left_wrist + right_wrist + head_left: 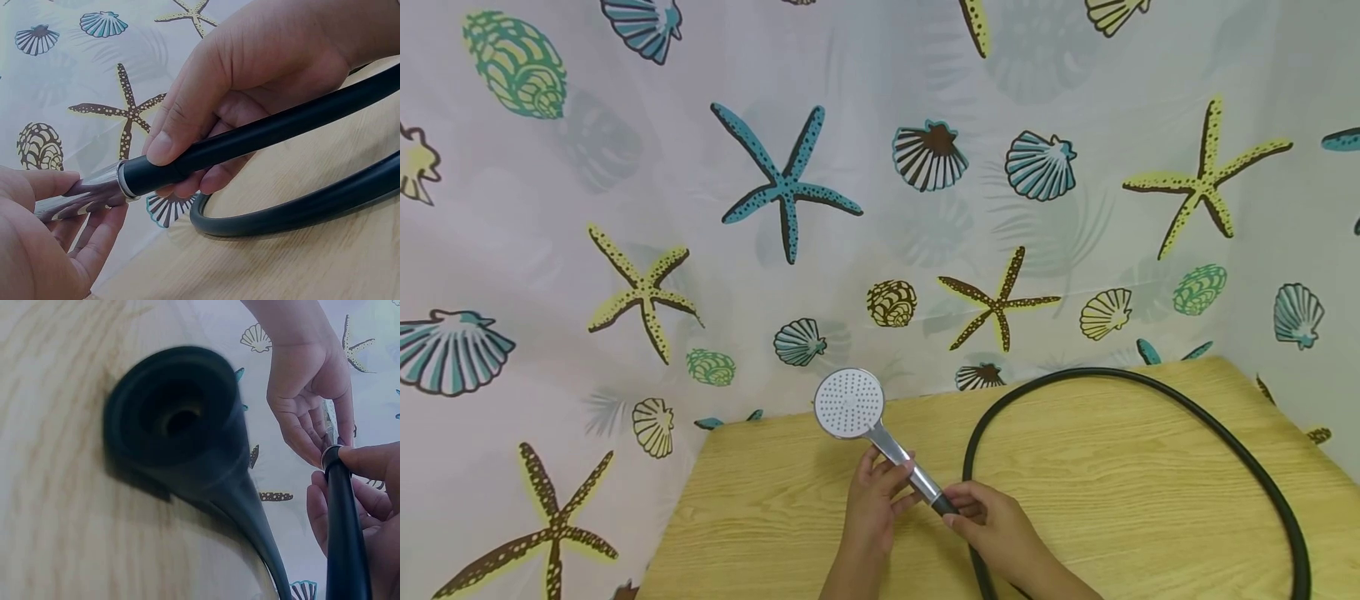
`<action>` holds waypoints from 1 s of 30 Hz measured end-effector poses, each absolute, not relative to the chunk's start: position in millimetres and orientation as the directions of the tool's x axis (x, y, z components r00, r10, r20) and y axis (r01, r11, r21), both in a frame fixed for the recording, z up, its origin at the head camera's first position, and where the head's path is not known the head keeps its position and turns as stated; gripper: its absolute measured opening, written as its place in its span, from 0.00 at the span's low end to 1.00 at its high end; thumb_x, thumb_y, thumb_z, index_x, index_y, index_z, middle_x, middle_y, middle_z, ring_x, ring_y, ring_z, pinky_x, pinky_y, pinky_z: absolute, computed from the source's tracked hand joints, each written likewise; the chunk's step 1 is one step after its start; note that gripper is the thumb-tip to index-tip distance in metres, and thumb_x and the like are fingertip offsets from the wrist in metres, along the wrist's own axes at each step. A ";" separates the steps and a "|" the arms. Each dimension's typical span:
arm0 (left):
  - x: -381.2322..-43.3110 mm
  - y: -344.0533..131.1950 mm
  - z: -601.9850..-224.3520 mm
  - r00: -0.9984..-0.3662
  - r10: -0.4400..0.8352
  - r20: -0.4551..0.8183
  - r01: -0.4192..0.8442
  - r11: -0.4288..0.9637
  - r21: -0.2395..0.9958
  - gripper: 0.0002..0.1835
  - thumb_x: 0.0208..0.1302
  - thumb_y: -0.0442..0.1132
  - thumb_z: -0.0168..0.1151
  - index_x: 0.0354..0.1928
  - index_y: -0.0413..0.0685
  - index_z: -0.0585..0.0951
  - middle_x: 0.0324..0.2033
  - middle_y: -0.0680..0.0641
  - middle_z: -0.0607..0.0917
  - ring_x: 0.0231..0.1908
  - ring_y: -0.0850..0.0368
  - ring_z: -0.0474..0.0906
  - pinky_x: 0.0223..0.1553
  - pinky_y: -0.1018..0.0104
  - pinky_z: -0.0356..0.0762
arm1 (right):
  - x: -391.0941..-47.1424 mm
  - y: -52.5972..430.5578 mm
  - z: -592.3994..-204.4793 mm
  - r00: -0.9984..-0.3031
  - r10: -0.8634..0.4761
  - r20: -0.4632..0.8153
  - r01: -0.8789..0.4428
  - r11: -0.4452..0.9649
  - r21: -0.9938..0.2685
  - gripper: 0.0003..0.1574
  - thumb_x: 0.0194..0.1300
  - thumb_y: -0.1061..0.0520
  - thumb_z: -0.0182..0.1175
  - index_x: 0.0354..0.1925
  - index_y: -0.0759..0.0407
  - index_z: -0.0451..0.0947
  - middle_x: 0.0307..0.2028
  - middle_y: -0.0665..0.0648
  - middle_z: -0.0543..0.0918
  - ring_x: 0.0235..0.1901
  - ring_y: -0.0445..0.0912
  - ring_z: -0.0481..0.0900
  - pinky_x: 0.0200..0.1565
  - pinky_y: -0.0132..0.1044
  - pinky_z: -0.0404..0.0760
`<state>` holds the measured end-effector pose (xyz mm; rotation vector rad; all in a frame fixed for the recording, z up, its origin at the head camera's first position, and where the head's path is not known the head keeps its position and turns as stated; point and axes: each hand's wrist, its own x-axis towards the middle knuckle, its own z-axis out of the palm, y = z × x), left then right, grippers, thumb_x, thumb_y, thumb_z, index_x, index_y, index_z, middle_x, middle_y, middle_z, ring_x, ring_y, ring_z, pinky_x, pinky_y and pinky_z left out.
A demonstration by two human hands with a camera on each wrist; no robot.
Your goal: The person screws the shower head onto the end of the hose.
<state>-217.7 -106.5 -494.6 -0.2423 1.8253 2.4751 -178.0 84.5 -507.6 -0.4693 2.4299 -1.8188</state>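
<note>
Over the table (1112,467), the showerhead (878,432) slants toward the back-left corner; the left hand (872,500), nearer its face (848,403), curls round the handle (923,481); the right hand (996,525) pinches the hose (275,134), in line behind.

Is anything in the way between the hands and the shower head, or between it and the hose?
Nothing visible is. The left hand holds the handle directly, the right hand pinches the hose, and the hose meets the handle with no gap showing.
</note>
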 end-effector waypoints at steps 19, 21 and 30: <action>-218.6 -106.0 -496.7 -0.984 -0.053 -0.168 -0.144 -0.310 0.940 0.34 0.64 0.35 0.68 0.71 0.49 0.66 0.60 0.40 0.81 0.46 0.56 0.86 0.49 0.55 0.89 | -180.1 87.5 -509.9 -0.947 -0.304 0.101 -0.184 0.258 -0.948 0.21 0.70 0.51 0.64 0.57 0.58 0.78 0.47 0.54 0.86 0.47 0.46 0.84 0.48 0.34 0.87; -218.6 -106.0 -496.2 -0.985 -0.052 -0.167 -0.143 -0.309 0.940 0.34 0.64 0.35 0.68 0.71 0.49 0.67 0.60 0.40 0.81 0.47 0.56 0.86 0.49 0.55 0.89 | -180.2 87.4 -510.0 -0.947 -0.306 0.095 -0.178 0.254 -0.951 0.21 0.70 0.51 0.64 0.57 0.59 0.78 0.47 0.54 0.86 0.47 0.46 0.83 0.48 0.34 0.87; -220.8 -106.6 -498.6 -0.983 -0.053 -0.175 -0.150 -0.312 0.938 0.34 0.64 0.36 0.68 0.70 0.50 0.68 0.58 0.42 0.83 0.46 0.56 0.86 0.49 0.56 0.89 | -178.9 86.7 -507.7 -0.947 -0.307 0.091 -0.174 0.253 -0.952 0.21 0.70 0.52 0.63 0.57 0.60 0.78 0.47 0.57 0.86 0.46 0.47 0.83 0.46 0.34 0.87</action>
